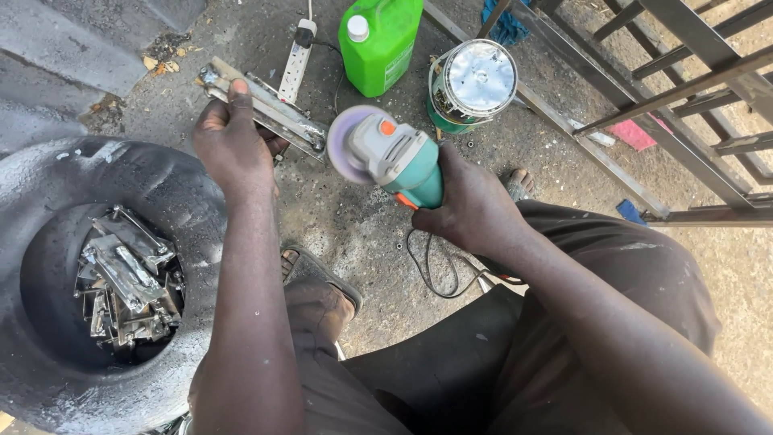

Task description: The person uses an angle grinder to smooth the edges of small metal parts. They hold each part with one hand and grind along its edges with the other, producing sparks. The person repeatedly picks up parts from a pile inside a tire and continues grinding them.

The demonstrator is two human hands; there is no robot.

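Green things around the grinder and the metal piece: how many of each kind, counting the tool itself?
Green plastic jug: 1
Green-sided paint can: 1
Teal-green angle grinder, held in the right hand: 1
Total: 3
The metal piece in the left hand is bare grey, so not counted.

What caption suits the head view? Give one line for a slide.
Left hand holds a metal piece against the disc of a grinder gripped by the right hand, beside a tyre.
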